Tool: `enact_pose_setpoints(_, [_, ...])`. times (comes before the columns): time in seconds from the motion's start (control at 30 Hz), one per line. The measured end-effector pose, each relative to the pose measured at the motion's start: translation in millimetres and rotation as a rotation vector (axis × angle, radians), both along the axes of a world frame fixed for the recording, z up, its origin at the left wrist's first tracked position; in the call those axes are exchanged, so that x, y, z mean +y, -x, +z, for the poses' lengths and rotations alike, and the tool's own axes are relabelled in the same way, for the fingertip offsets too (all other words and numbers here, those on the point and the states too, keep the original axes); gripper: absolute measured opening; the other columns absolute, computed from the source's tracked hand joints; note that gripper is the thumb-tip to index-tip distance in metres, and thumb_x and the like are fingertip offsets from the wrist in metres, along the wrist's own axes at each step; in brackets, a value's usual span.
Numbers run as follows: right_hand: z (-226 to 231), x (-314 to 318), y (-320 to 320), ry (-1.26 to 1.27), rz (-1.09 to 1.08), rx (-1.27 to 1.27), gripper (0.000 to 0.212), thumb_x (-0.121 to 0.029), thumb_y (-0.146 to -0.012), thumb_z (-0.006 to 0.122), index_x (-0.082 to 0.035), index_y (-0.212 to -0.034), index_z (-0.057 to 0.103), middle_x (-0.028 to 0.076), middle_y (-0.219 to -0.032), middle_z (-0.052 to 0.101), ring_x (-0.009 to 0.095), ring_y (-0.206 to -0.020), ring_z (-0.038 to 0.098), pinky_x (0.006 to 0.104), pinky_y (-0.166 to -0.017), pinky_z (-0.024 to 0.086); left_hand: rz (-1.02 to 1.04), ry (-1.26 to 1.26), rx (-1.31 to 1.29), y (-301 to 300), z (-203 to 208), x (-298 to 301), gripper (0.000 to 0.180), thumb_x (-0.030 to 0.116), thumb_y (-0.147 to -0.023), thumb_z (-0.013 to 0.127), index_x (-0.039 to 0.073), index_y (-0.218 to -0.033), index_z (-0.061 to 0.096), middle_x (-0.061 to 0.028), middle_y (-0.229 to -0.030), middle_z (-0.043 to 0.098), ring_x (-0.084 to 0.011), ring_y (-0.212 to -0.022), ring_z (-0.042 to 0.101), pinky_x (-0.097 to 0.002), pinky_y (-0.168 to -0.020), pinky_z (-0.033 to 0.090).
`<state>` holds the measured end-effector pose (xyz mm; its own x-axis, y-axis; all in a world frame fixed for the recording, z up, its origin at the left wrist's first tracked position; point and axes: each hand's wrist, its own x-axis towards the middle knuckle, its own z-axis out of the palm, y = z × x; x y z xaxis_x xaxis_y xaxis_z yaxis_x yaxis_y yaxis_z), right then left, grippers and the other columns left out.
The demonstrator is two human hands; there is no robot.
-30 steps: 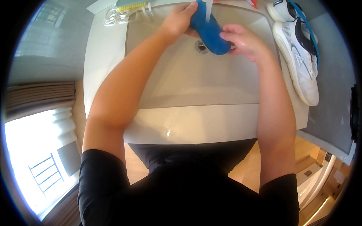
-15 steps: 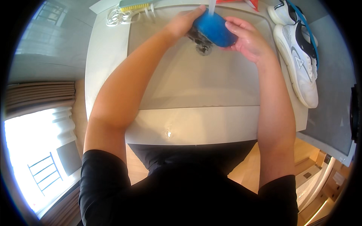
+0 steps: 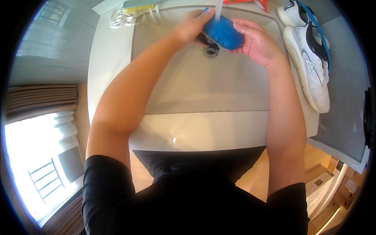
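Under a thin stream of tap water (image 3: 218, 9) at the far side of the sink, both my hands hold a blue rounded piece (image 3: 224, 34), smooth and wet, with a dark part below its left side. It may be a shoe insole; its exact kind does not show. My left hand (image 3: 192, 27) grips its left end, thumb on top and fingers partly hidden. On the right edge, my right hand (image 3: 253, 41) has its thumb and fingers closed round it. The drain (image 3: 211, 52) lies just below, in the beige sink (image 3: 207, 88).
White sneakers (image 3: 309, 64) stand on the right rim, a blue strip (image 3: 319, 29) beside them. A brush (image 3: 139, 6) with yellow bristles and white laces (image 3: 121, 18) lie at the far left. A red package (image 3: 256, 4) is at the far edge. The counter's front edge (image 3: 199, 131) runs before me.
The blue piece has tilted and drawn slightly to the left, looking rounder now. Less of its dark part shows, and the drain is more exposed. Both hands keep their hold.
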<state>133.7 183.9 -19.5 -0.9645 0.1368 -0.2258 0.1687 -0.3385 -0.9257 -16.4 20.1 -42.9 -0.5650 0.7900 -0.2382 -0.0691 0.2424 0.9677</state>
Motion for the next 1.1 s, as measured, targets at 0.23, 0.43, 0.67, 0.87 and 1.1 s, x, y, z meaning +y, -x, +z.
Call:
enact_pose_setpoints(0.23, [-6.5,1.7,3.9,-0.014,-0.107,-0.080,0.048,-0.012,-0.094,0.061,0.007,-0.134,0.043,0.018,-0.124,0.057,0.027,-0.112,0.060,0.0414,-0.095,0.053,0.076,-0.020,-0.017,4.8,-0.8,1.0,0.064,0.054,-0.099,0.044,0.001,-0.135,0.046,-0.0140,-0.121,0.059,-0.0246,-0.104,0.063,-0.0405,-0.079,0.059])
enact_pose_setpoints(0.43, [-4.5,1.9,3.1,-0.071,-0.115,-0.060,0.044,-0.008,-0.093,0.060,0.007,-0.132,0.045,0.018,-0.124,0.057,0.027,-0.112,0.060,0.0401,-0.096,0.053,0.085,-0.038,-0.022,1.9,1.2,0.5,0.066,0.055,-0.100,0.042,-0.001,-0.135,0.045,-0.0153,-0.124,0.058,-0.0263,-0.107,0.062,-0.0417,-0.080,0.058])
enact_pose_setpoints(0.67, [-6.7,4.5,5.8,-0.088,-0.108,-0.032,0.041,-0.007,-0.094,0.059,0.006,-0.131,0.047,0.017,-0.122,0.059,0.026,-0.109,0.061,0.0393,-0.096,0.053,0.092,-0.039,-0.036,0.0,5.1,-1.8,0.069,0.056,-0.099,0.042,-0.003,-0.136,0.044,-0.0181,-0.124,0.057,-0.0275,-0.105,0.063,-0.0414,-0.080,0.058])
enact_pose_setpoints(0.87, [-1.6,1.9,5.4,-0.041,-0.076,-0.013,0.042,-0.003,-0.094,0.054,0.008,-0.133,0.044,0.018,-0.123,0.058,0.027,-0.110,0.062,0.0391,-0.097,0.053,0.257,-0.068,0.023,-8.3,11.2,0.8,0.066,0.052,-0.097,0.048,-0.005,-0.131,0.048,-0.0163,-0.118,0.060,-0.0277,-0.100,0.064,-0.0416,-0.073,0.060])
enact_pose_setpoints(1.1, [-1.4,-2.6,7.4,-0.024,-0.034,-0.005,0.046,0.001,-0.092,0.053,0.008,-0.135,0.040,0.019,-0.123,0.058,0.028,-0.111,0.062,0.0403,-0.101,0.052,0.374,-0.128,-0.048,-8.0,16.4,0.0,0.053,0.045,-0.097,0.053,-0.003,-0.119,0.057,-0.0125,-0.103,0.063,-0.0234,-0.085,0.066,-0.0369,-0.068,0.058])
